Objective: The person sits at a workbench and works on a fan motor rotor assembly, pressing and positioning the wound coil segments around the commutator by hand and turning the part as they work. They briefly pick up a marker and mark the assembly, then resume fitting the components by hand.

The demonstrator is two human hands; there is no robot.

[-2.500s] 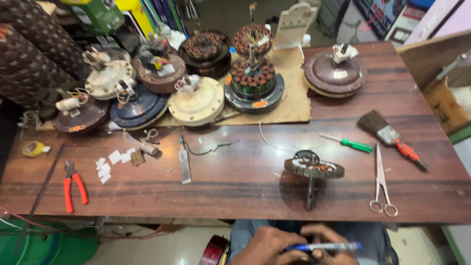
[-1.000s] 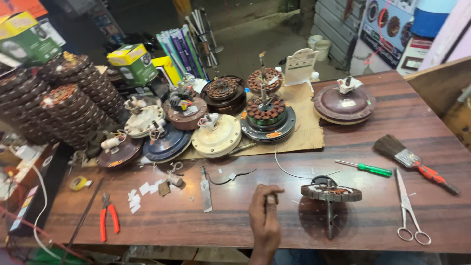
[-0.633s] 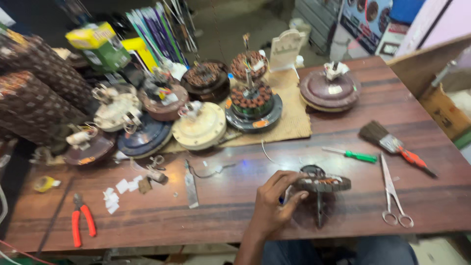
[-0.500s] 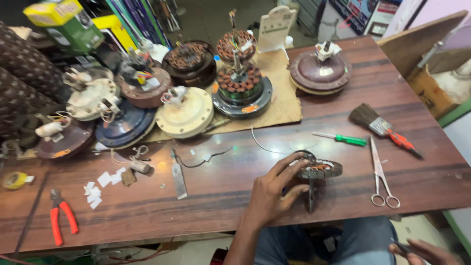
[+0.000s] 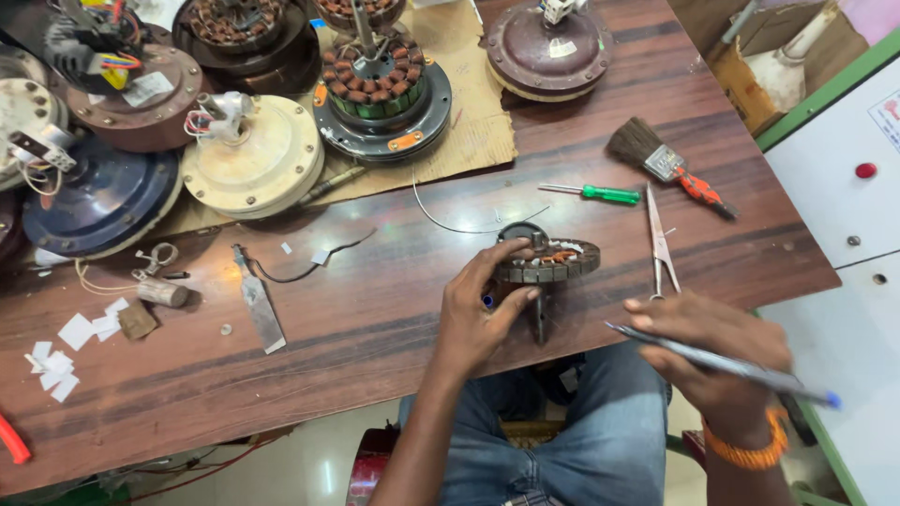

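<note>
L hand point(image 5: 478, 314) grip pinches stator point(image 5: 548, 264) rim, near front edge of surface point(image 5: 375, 309). R hand point(image 5: 717, 351) grip closed on pen point(image 5: 712, 361), just right of stator, scissors point(image 5: 659, 245) behind.

I am sitting at a repair bench in a small electrical workshop, the kind that fixes ceiling fan motors. The worn wooden table point(image 5: 394, 319) in front of me carries opened motor housings from nine o'clock round to one: a cream round casing point(image 5: 253, 169), a dark blue one point(image 5: 98, 201), a maroon one point(image 5: 548, 47), and a stator with copper windings point(image 5: 382, 89) laid on cardboard point(image 5: 469, 141). Hand tools lie about: a green screwdriver point(image 5: 591, 193), a paintbrush point(image 5: 666, 167) and scissors point(image 5: 659, 245) toward two o'clock, a flat metal scraper point(image 5: 258, 309) at ten. Paper scraps point(image 5: 66, 347) sit near nine.
</note>
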